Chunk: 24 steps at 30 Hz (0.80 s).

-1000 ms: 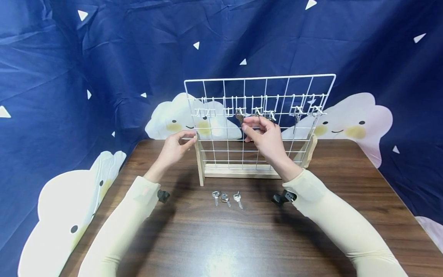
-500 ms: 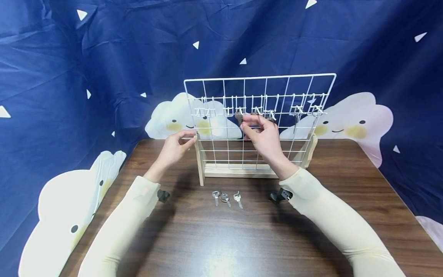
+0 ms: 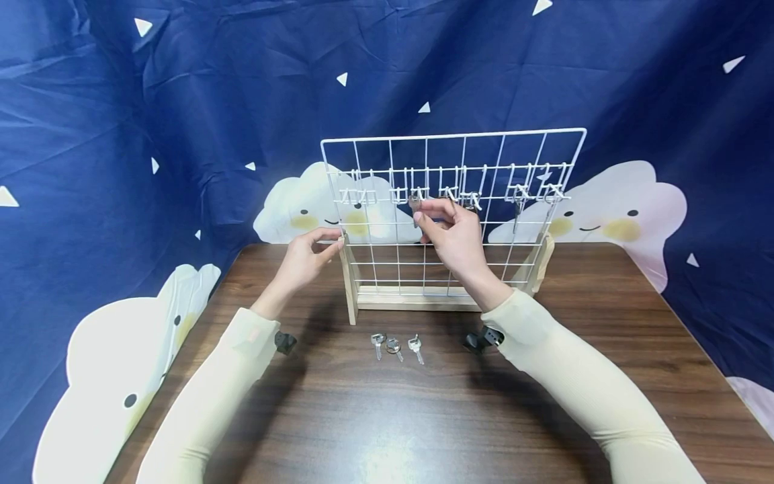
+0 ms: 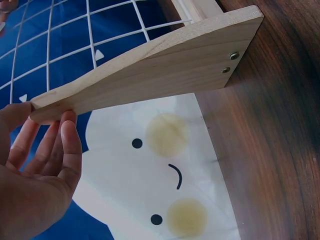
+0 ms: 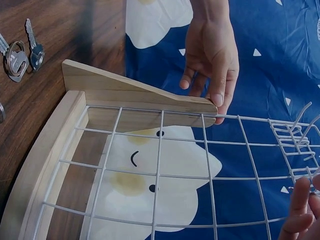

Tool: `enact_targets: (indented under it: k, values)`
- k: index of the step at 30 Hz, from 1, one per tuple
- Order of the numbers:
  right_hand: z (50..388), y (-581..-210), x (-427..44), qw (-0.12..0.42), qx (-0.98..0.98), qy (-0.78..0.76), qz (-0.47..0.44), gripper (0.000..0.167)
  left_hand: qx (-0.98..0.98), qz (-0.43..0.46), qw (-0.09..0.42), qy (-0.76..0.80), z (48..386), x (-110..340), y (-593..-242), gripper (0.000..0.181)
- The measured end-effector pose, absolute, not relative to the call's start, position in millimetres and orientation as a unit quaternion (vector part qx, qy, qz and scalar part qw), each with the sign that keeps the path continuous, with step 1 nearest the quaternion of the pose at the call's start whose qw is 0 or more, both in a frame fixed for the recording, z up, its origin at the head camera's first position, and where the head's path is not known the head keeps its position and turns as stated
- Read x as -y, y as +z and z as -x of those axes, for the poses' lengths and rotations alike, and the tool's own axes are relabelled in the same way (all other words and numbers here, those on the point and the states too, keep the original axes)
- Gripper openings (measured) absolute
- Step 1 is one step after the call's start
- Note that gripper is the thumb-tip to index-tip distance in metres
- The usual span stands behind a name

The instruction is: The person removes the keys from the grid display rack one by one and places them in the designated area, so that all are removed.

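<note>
My left hand [image 3: 305, 259] pinches the upper tip of the wooden side piece [image 4: 150, 65] of a rack, thumb on one side and fingers on the other. The rack carries a white wire grid [image 3: 399, 252] with a row of white hooks [image 3: 450, 193]. In front of the grid my right hand [image 3: 459, 238] holds a key [image 3: 414, 203] between thumb and fingertips, right at one of the hooks left of centre. Whether its ring is over that hook I cannot tell. At the right wrist view's edge only some of the right hand's fingers [image 5: 297, 215] show; the key is mostly hidden there.
Three keys lie on the brown wooden table [image 3: 338, 417] before the rack, among them a right-hand key [image 3: 415, 345]. Other keys hang from hooks to the right, such as a long key [image 3: 518, 214]. Behind is a blue curtain [image 3: 242, 81] with clouds.
My right hand has shifted slightly left along the hooks, and the key at its fingertips has moved left with it. The left hand stays on the wooden side piece.
</note>
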State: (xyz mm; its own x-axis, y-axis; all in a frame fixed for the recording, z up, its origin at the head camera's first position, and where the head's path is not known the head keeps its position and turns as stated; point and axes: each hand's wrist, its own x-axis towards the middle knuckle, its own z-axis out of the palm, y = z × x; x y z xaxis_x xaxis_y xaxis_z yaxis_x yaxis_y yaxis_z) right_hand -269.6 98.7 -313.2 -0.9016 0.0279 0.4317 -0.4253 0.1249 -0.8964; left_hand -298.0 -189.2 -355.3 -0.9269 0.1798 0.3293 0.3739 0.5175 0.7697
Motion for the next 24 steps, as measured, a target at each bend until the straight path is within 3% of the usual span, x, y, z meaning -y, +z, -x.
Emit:
enact_targets:
  k: [8,24]
  values:
    - [270.1,-309.3,-96.0,0.182,0.738,0.636,-0.128,0.036,0.868,0.159,0.105,-0.458,297.7,189.0,-354.8,0.032]
    - [268.0,-309.5,-97.3,0.197,0.719,0.648,-0.154,0.024,0.863,0.160,0.104,-0.467,297.8,189.1,-355.5,0.032]
